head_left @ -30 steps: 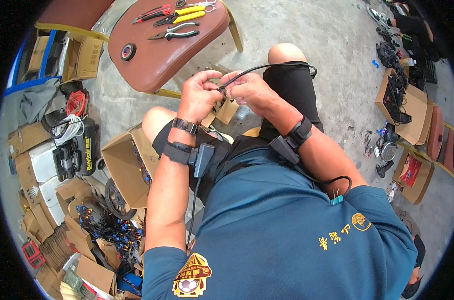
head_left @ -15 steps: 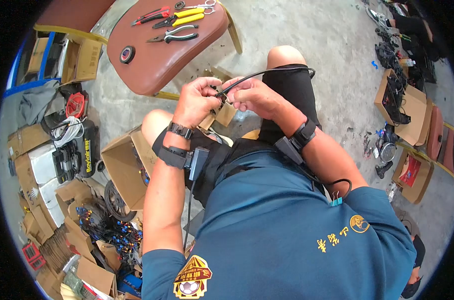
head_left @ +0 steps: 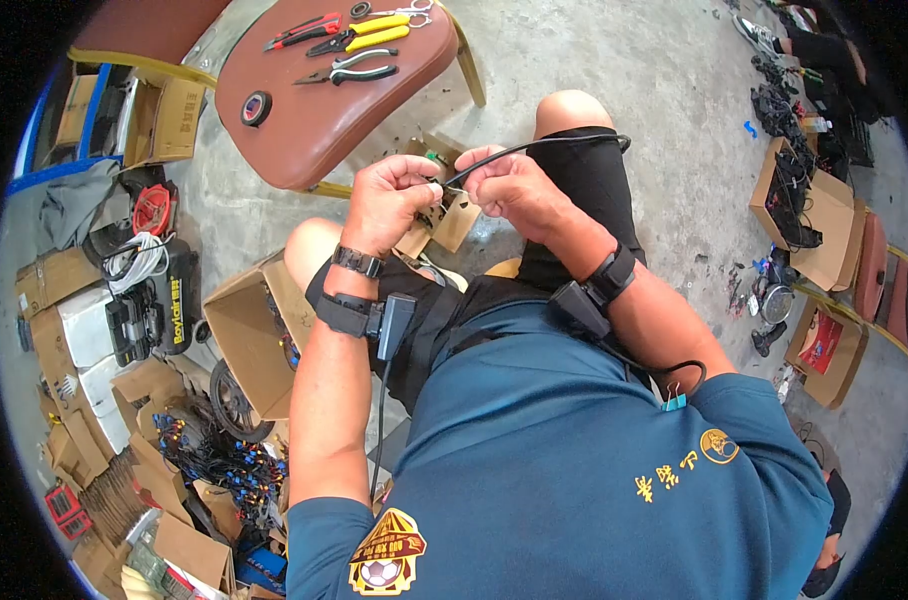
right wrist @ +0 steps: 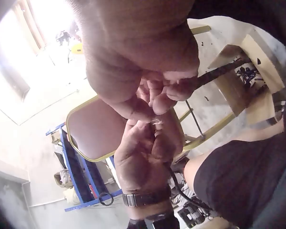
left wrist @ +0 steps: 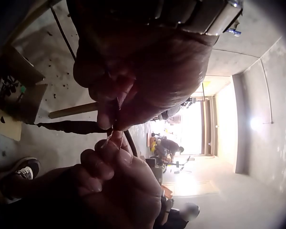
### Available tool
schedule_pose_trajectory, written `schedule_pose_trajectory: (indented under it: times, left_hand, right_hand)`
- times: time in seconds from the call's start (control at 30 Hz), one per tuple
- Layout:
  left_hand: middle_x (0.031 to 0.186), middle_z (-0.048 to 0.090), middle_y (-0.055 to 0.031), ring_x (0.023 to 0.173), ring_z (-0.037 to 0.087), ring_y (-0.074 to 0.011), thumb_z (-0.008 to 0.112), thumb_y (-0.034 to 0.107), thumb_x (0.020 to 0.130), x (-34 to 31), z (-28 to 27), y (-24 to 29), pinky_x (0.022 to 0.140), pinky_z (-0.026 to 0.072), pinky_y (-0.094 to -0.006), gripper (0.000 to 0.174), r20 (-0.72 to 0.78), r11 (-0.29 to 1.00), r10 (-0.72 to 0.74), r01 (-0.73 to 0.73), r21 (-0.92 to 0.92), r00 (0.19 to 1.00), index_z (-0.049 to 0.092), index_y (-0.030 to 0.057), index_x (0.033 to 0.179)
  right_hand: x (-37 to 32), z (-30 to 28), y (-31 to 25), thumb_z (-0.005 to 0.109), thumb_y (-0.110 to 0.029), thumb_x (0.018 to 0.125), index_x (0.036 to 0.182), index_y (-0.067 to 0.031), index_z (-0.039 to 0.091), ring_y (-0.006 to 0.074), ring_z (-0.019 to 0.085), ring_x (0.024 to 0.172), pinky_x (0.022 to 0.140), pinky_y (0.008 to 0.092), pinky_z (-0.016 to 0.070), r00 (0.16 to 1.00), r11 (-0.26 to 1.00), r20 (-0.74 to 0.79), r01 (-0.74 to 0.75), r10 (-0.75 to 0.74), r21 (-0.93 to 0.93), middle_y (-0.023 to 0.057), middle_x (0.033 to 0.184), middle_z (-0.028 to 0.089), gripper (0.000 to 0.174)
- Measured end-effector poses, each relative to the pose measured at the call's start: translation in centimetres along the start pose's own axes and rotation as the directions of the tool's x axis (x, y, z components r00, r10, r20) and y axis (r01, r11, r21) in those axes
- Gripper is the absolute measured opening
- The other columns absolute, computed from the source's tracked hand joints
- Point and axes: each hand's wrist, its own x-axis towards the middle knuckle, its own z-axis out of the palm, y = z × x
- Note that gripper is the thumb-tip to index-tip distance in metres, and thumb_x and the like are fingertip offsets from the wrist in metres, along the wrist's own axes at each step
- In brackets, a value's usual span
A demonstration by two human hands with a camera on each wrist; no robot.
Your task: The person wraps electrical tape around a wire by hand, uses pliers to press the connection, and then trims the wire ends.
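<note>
A black cable [head_left: 574, 132] arcs from above the right knee to between both hands. My left hand [head_left: 386, 205] pinches it near its end, thumb against fingers. Just to the right, my right hand [head_left: 519, 192] has thumb and fingertips together on thin wire strands that come out of the cable end. In the left wrist view, fine shiny strands [left wrist: 121, 139] span the small gap between the two hands' fingertips. The right wrist view shows the strands too, beneath the right fingertips, with much of the cable hidden by the fingers.
A brown padded chair seat [head_left: 284, 130] ahead holds pliers [head_left: 349, 67], yellow-handled strippers [head_left: 359, 38], a red cutter [head_left: 304, 30], scissors and black tape [head_left: 257, 107]. An open carton [head_left: 259, 340] stands by the left leg. Below the hands sits a small cardboard box [head_left: 456, 226].
The hands were close together at the cable end. My right hand has shifted slightly right, so a gap with thin strands now shows between the fingertips. The left hand has moved little.
</note>
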Motion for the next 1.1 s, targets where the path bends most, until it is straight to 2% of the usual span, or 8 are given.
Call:
schedule_pose_trajectory:
  times: [0.33,0.67,0.77,0.83,0.87,0.93,1.03,1.1]
  left_hand:
    - [0.08,0.068,-0.0029,0.07,0.064,-0.0093,0.068,-0.006,0.081,0.1,-0.1,-0.7,0.066,0.0526,-0.0244,0.026,-0.035,0.991,0.107,-0.103,0.091,0.994,0.068,-0.0014,0.106]
    - [0.076,0.07,-0.0039,0.058,0.057,-0.0044,0.069,-0.002,0.083,-0.6,-2.0,1.2,0.046,0.0392,-0.0188,0.029,-0.013,0.994,0.047,-0.046,0.097,0.999,0.064,0.0001,0.112]
    - [0.083,0.07,-0.0045,0.059,0.057,-0.0046,0.068,-0.005,0.082,-1.1,-1.3,1.3,0.047,0.0397,-0.0184,0.034,0.001,0.998,-0.001,0.001,0.063,1.0,0.063,-0.0003,0.115]
    - [0.086,0.07,-0.0038,0.062,0.058,-0.0046,0.068,-0.006,0.082,-1.2,-1.4,1.4,0.048,0.0403,-0.0181,0.035,0.02,0.998,-0.009,0.008,0.068,1.0,0.063,0.0002,0.116]
    - [0.087,0.07,-0.0035,0.063,0.058,-0.0047,0.068,-0.007,0.081,-1.3,-1.4,1.3,0.049,0.0406,-0.0179,0.036,0.024,0.998,-0.013,0.012,0.065,1.0,0.062,0.0004,0.116]
    - [0.089,0.069,-0.0018,0.068,0.06,-0.0046,0.067,-0.008,0.081,-1.3,-1.3,1.1,0.051,0.0415,-0.0175,0.038,0.042,0.997,-0.017,0.014,0.07,0.999,0.062,0.0011,0.118]
    - [0.091,0.068,-0.0018,0.074,0.061,-0.0052,0.066,-0.009,0.081,-1.6,-1.3,1.1,0.055,0.0449,-0.0185,0.039,0.083,0.998,-0.029,0.025,0.058,0.996,0.062,0.0004,0.119]
    - [0.092,0.069,-0.0016,0.074,0.061,-0.0053,0.065,-0.008,0.082,-1.9,-1.0,0.5,0.055,0.0437,-0.0177,0.039,0.063,0.993,0.024,-0.031,0.113,0.998,0.061,0.0022,0.12]
  right_hand:
    - [-0.3,-0.7,1.2,0.06,0.004,0.069,0.11,-0.001,0.059,0.0069,0.046,0.059,0.054,0.0218,0.0355,0.999,0.999,-0.007,0.048,-0.048,-0.02,-0.002,0.073,0.056,0.041]
    - [-3.0,-1.1,-0.6,0.072,-0.028,0.088,0.095,-0.0057,0.067,0.0066,0.048,0.064,0.055,0.0229,0.0367,0.988,0.923,-0.024,-0.152,0.153,-0.353,-0.0018,0.075,0.058,0.024]
    - [-3.2,0.2,-2.8,0.068,-0.031,0.09,0.089,-0.0046,0.068,0.0069,0.052,0.064,0.057,0.025,0.041,0.994,0.839,0.106,0.041,0.02,-0.543,-0.0015,0.072,0.06,0.027]
    - [-3.5,1.7,-3.7,0.069,-0.027,0.093,0.091,-0.0026,0.067,0.0051,0.052,0.067,0.06,0.0259,0.0429,0.919,0.733,0.194,0.391,-0.343,-0.556,-0.0018,0.074,0.062,0.025]
    - [-3.9,2.2,-4.6,0.071,-0.019,0.088,0.092,-0.0032,0.065,0.0124,0.057,0.07,0.063,0.0299,0.0462,0.875,0.628,0.182,0.453,-0.448,-0.632,0.0014,0.075,0.063,0.017]
    - [-2.0,0.7,-5.7,0.069,-0.012,0.083,0.092,-0.0061,0.065,0.0247,0.063,0.079,0.068,0.0357,0.0491,0.57,-0.134,0.475,0.537,-0.671,-0.833,0.0072,0.079,0.065,0.011]
    - [-0.6,-1.8,-5.6,0.068,-0.009,0.08,0.09,-0.0078,0.065,0.0339,0.063,0.088,0.074,0.0418,0.05,0.829,-0.099,0.385,0.379,-0.404,-0.92,0.011,0.084,0.065,0.011]
    - [-0.3,-2.8,-5.3,0.069,-0.011,0.08,0.09,-0.0076,0.065,0.033,0.064,0.088,0.075,0.0422,0.0502,0.842,0.003,0.385,0.417,-0.378,-0.909,0.0109,0.084,0.065,0.011]
